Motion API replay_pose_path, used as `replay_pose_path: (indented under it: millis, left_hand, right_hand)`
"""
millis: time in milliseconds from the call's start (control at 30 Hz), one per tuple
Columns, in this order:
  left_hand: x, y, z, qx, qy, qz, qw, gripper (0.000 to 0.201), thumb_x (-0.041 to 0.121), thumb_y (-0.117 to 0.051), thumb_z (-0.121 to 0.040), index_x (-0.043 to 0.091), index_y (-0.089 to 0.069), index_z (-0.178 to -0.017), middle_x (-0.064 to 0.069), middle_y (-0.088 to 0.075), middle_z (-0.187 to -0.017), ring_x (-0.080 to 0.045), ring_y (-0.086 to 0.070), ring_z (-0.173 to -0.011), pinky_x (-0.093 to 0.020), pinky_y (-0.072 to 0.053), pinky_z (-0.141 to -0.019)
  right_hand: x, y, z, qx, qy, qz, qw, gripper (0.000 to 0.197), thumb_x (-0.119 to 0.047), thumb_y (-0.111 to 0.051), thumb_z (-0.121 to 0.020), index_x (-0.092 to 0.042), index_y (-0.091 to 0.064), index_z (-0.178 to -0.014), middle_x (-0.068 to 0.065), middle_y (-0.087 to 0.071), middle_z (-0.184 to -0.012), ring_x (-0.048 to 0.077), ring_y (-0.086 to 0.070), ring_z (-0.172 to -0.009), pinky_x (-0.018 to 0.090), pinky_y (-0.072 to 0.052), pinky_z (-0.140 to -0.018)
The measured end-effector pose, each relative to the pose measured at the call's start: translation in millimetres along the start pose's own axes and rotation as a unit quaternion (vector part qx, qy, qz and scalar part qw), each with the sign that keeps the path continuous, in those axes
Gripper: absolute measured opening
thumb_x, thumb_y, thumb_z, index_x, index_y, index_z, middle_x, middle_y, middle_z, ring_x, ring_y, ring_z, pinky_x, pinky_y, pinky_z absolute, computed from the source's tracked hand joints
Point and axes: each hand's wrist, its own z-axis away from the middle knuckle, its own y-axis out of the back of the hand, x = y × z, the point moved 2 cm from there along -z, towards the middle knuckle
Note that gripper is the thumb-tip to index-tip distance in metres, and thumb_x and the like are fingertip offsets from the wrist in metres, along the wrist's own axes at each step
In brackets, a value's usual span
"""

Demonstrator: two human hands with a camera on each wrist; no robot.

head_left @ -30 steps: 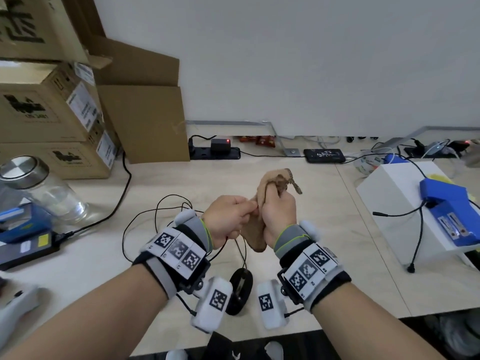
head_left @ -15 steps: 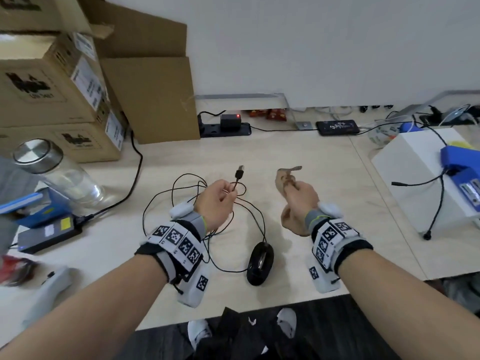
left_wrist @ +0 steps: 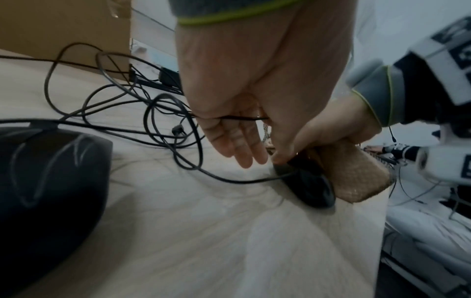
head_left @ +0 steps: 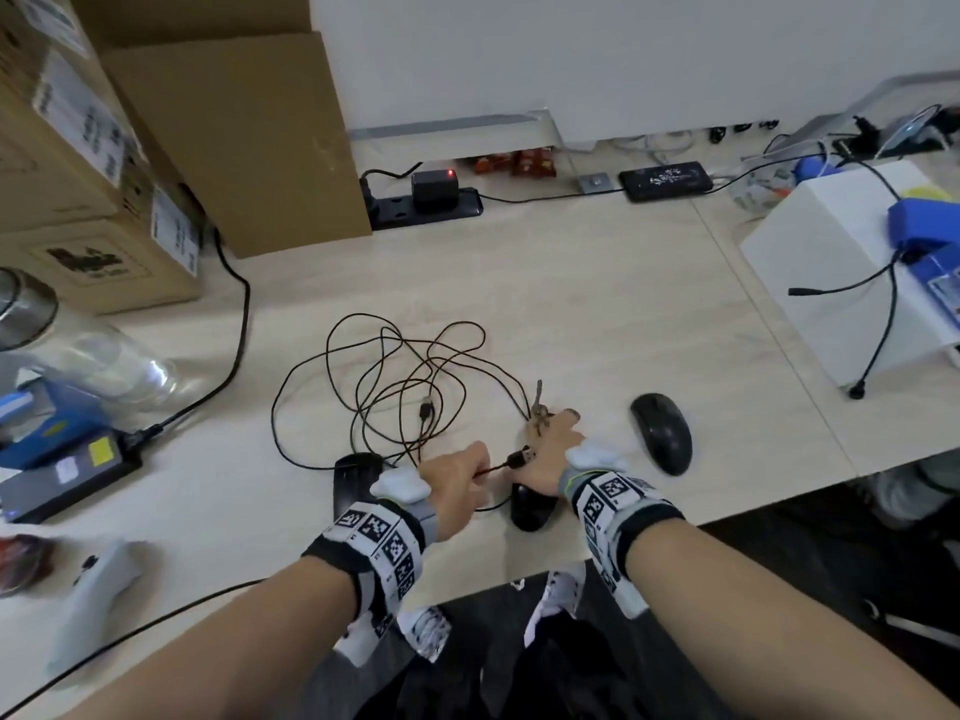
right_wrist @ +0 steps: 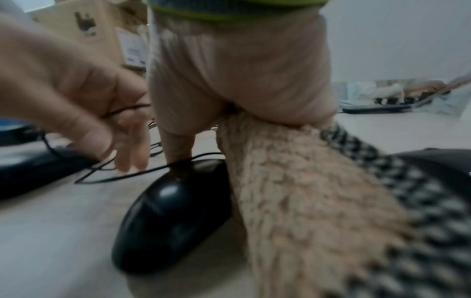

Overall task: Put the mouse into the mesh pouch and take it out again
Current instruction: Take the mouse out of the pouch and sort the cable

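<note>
A black wired mouse (head_left: 530,507) lies near the table's front edge, and its far end sits under my right hand (head_left: 550,452). That hand grips a tan mesh pouch (right_wrist: 305,201) bunched in its curled fingers, while its thumb (right_wrist: 178,149) touches the mouse (right_wrist: 173,217). The pouch (left_wrist: 356,177) hangs beside the mouse (left_wrist: 311,189), with its drawstring (head_left: 540,407) sticking up. Just left of it, my left hand (head_left: 457,480) pinches the thin black cable (head_left: 496,466) near its USB plug (head_left: 521,457).
A tangle of black cable (head_left: 405,376) lies behind the hands. A second black mouse (head_left: 662,433) sits to the right, and a dark device (head_left: 356,480) to the left. Cardboard boxes (head_left: 104,148), a glass jar (head_left: 104,356), a power strip (head_left: 426,205) and a white box (head_left: 841,262) ring the table.
Both hands have come down and closer together at the table's front edge. The right hand has brought the pouch down onto the mouse, and the left still pinches the cable.
</note>
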Motion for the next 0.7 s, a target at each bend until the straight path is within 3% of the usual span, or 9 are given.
replay_pose_path:
  millis: [67,167,233,367,467,533,600,700]
  left_hand:
    - [1,2,3,-0.03,0.0,-0.085,0.996,0.032,0.047,-0.062,-0.083,0.033,-0.034,-0.089,0.006,-0.058,-0.081,-0.023,-0.058,-0.075,-0.041,-0.051,-0.068]
    - [13,13,0,-0.079,-0.013,-0.208,0.975,0.03,0.04,-0.058,-0.09,0.023,-0.036,-0.102,-0.002,-0.059,-0.089,-0.025,-0.052,-0.08,-0.035,-0.044,-0.062]
    - [24,21,-6,-0.101,-0.014,-0.266,0.958,0.027,0.027,-0.05,-0.095,0.017,-0.037,-0.115,-0.007,-0.062,-0.1,-0.026,-0.048,-0.084,-0.032,-0.036,-0.059]
    - [51,44,-20,-0.087,-0.003,-0.313,0.946,0.031,0.014,-0.048,-0.096,0.015,-0.033,-0.123,-0.011,-0.061,-0.108,-0.031,-0.054,-0.102,-0.033,-0.032,-0.071]
    - [63,61,-35,-0.081,0.02,-0.315,0.945,0.028,0.016,-0.052,-0.094,0.015,-0.041,-0.12,-0.012,-0.057,-0.109,-0.026,-0.052,-0.09,-0.034,-0.043,-0.073]
    - [75,71,-44,-0.075,0.027,-0.304,0.949,0.022,0.017,-0.053,-0.094,0.017,-0.047,-0.115,-0.009,-0.056,-0.108,-0.023,-0.053,-0.089,-0.035,-0.05,-0.075]
    - [84,78,-50,-0.06,0.013,-0.298,0.953,0.022,0.014,-0.051,-0.094,0.02,-0.049,-0.115,-0.007,-0.057,-0.109,-0.023,-0.054,-0.096,-0.034,-0.048,-0.074]
    - [99,88,-58,-0.019,-0.014,-0.305,0.952,0.026,0.008,-0.047,-0.093,0.018,-0.053,-0.117,-0.006,-0.06,-0.108,-0.021,-0.05,-0.101,-0.03,-0.04,-0.07]
  right_hand:
    - [3,5,-5,-0.002,-0.022,0.012,1.0,0.116,-0.048,-0.076,-0.07,0.002,-0.003,-0.144,0.007,-0.055,-0.121,0.028,-0.059,-0.106,0.033,-0.047,-0.081]
    - [22,33,-15,0.006,-0.035,0.036,0.999,0.094,-0.046,-0.073,-0.06,-0.014,-0.021,-0.133,0.006,-0.059,-0.102,0.026,-0.062,-0.084,0.035,-0.055,-0.069]
    - [36,53,-18,0.012,-0.051,0.054,0.997,0.083,-0.05,-0.067,-0.063,-0.019,-0.023,-0.126,0.004,-0.058,-0.094,0.024,-0.059,-0.074,0.031,-0.051,-0.059]
    - [63,77,-26,0.043,-0.073,0.093,0.992,0.082,-0.047,-0.068,-0.057,-0.02,-0.027,-0.121,0.005,-0.053,-0.086,0.026,-0.058,-0.076,0.033,-0.052,-0.062]
    - [67,83,-28,0.039,-0.034,0.128,0.99,0.068,-0.046,-0.066,-0.067,-0.016,-0.031,-0.117,0.0,-0.047,-0.079,0.024,-0.055,-0.075,0.031,-0.042,-0.061]
    - [66,87,-33,0.027,-0.018,0.14,0.99,0.059,-0.051,-0.062,-0.073,-0.016,-0.038,-0.114,-0.002,-0.049,-0.085,0.024,-0.056,-0.08,0.032,-0.041,-0.068]
    - [61,95,-36,0.014,-0.002,0.115,0.993,0.049,-0.055,-0.06,-0.075,-0.02,-0.044,-0.106,-0.001,-0.054,-0.101,0.024,-0.056,-0.088,0.032,-0.044,-0.075]
    - [51,119,-38,-0.012,0.068,0.074,0.995,0.038,-0.046,-0.053,-0.091,-0.019,-0.053,-0.117,0.002,-0.057,-0.129,0.027,-0.057,-0.111,0.029,-0.044,-0.087]
